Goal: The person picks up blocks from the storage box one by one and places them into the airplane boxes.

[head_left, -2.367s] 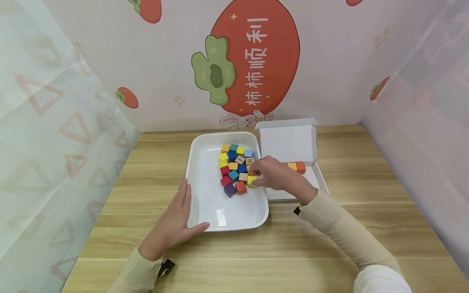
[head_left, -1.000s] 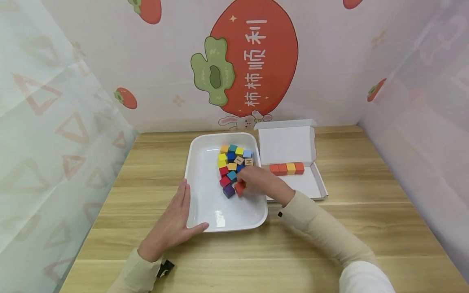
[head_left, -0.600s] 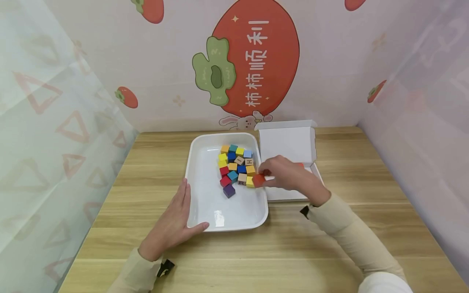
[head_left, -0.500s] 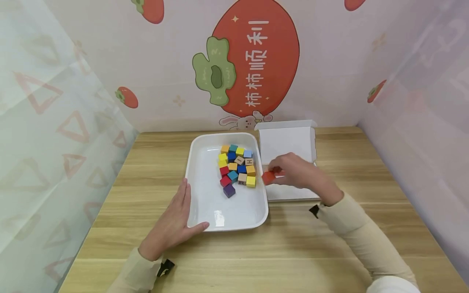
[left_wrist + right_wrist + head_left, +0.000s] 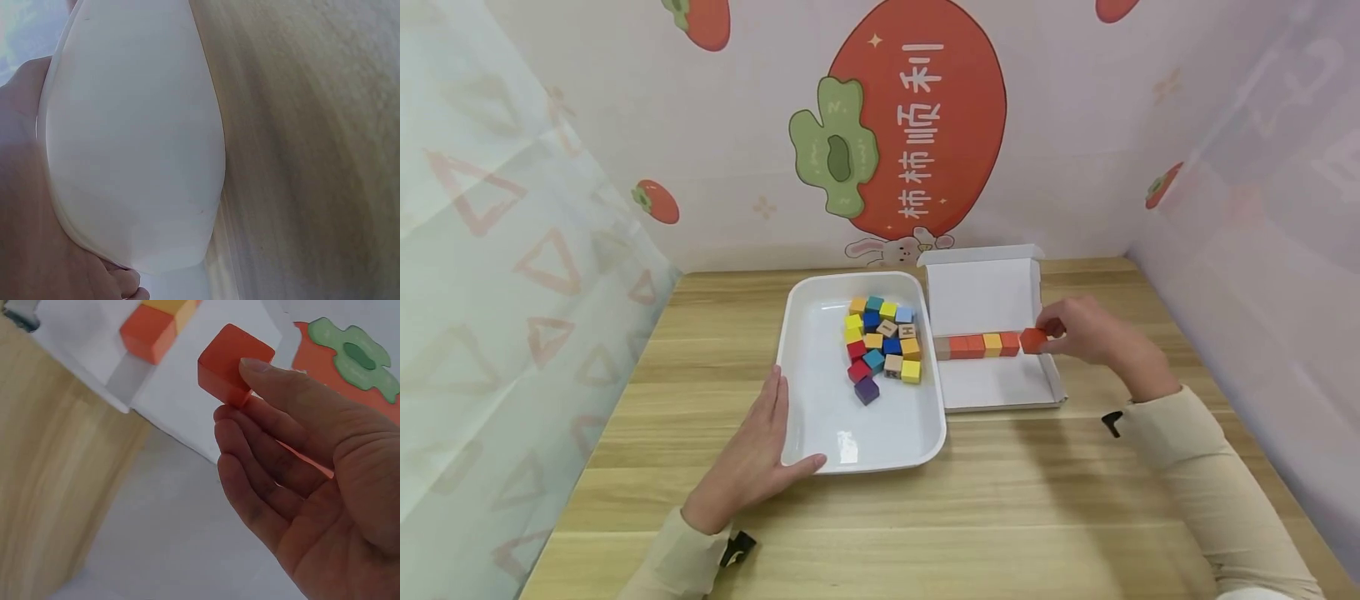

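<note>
White tray (image 5: 820, 429): left hand (image 5: 747, 460) lies straight-fingered against its near left corner, coloured blocks (image 5: 891, 347) sit inside it, and to its right the right hand (image 5: 1093, 337) pinches an orange cube (image 5: 1032, 340) just beside a row of cubes (image 5: 976, 346) in an open box (image 5: 992, 387).

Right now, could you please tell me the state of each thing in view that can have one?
Box, lid open
Block row, lined up in the box
Tray, upright, partly filled
Tray blocks, clustered, some touching
Held block, apart from the row
Left hand, resting at the tray's edge
Right hand, pinching the held block
</note>
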Available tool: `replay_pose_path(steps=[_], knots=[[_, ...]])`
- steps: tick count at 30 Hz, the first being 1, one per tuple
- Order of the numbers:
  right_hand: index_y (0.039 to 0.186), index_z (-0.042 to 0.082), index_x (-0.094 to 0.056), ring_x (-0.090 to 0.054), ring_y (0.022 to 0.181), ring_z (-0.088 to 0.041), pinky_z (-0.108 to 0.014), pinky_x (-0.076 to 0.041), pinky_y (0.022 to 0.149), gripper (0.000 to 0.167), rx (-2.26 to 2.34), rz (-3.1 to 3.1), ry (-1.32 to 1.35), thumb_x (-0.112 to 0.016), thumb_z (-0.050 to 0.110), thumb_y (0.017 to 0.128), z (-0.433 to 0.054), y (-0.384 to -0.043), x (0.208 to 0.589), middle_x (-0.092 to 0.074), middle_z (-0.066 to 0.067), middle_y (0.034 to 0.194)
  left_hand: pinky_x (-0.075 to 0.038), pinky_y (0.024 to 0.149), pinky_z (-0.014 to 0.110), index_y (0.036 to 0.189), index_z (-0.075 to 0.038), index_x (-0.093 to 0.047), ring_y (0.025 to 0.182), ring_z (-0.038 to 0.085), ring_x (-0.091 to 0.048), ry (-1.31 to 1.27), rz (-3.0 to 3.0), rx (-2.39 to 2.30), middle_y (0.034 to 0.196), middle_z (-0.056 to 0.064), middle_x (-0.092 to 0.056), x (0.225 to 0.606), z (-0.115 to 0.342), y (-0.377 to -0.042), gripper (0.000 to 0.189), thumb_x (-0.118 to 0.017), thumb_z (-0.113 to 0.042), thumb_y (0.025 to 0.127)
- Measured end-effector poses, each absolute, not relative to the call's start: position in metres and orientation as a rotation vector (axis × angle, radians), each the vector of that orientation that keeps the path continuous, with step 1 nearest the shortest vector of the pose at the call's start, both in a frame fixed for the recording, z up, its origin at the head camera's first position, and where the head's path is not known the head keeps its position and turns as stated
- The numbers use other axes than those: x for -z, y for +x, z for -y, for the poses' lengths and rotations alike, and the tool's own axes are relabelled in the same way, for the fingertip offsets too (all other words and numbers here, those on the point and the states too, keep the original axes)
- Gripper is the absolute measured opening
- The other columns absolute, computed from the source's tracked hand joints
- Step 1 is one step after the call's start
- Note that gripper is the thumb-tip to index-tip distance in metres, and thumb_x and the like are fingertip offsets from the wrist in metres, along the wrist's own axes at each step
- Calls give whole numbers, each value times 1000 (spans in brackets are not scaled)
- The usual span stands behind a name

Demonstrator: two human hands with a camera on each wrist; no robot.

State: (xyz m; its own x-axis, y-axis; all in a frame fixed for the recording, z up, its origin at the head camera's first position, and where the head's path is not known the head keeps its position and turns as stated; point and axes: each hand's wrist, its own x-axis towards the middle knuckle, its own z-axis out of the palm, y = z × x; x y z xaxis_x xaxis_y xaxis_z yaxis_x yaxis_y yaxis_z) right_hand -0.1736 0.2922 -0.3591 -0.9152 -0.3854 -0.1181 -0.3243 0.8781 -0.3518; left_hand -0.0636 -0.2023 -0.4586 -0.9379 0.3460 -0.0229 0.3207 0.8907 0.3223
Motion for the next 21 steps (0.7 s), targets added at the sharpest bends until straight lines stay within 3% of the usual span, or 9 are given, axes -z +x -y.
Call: replay_pose_path(steps=[15,21], knots=[[103,-1,-76,-56,82,-24,-37,-50,74,20,350,-2890,-484,-85,9,88,-299,-199,411,-66,-7,86,-28,129,57,169,0,0,166,39,-6,538,-2977,-486,179,15,12,458,202,-66,129,-61,-80,88],[111,-3,-76,-59,86,-26,-42,-57,80,25,363,-2913,-459,-83,8,90,-298,-201,423,-70,-12,92,-29,128,57,169,0,0,166,39,-8,510,-2968,-482,179,14,12,458,202,-64,129,-62,-79,87]])
